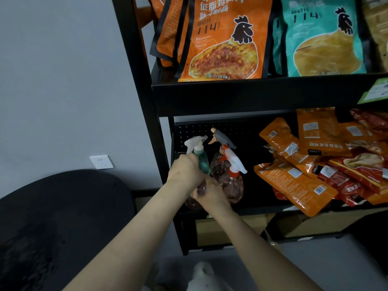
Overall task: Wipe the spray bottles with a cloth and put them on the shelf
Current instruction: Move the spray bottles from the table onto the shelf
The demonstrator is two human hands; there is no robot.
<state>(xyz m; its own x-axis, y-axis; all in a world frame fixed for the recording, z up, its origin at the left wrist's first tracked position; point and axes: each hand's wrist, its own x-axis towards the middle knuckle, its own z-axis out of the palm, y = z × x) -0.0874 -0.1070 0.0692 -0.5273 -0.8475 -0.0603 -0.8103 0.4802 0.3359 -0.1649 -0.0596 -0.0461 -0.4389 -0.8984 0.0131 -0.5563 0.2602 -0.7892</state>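
Teal plastic, a white trigger head — the teal spray bottle point(203, 162) is gripped by the left hand point(185, 172) at the black metal shelf point(252, 97). Right hand point(212, 193) fingers curl on a round reddish bottle point(194, 201); two reddish spray bottles point(227, 181) stand just beside. Glossy orange pouches point(294, 181) heap alongside.

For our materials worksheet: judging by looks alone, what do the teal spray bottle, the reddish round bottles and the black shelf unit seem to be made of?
Teal spray bottle: likely translucent plastic, since light passes through its tinted body; white trigger looks opaque plastic.
Reddish round bottles: apparently clear, glossy plastic, with highlights and see-through walls.
Black shelf unit: probably painted metal, matte, with thin straight edges and a perforated back panel.
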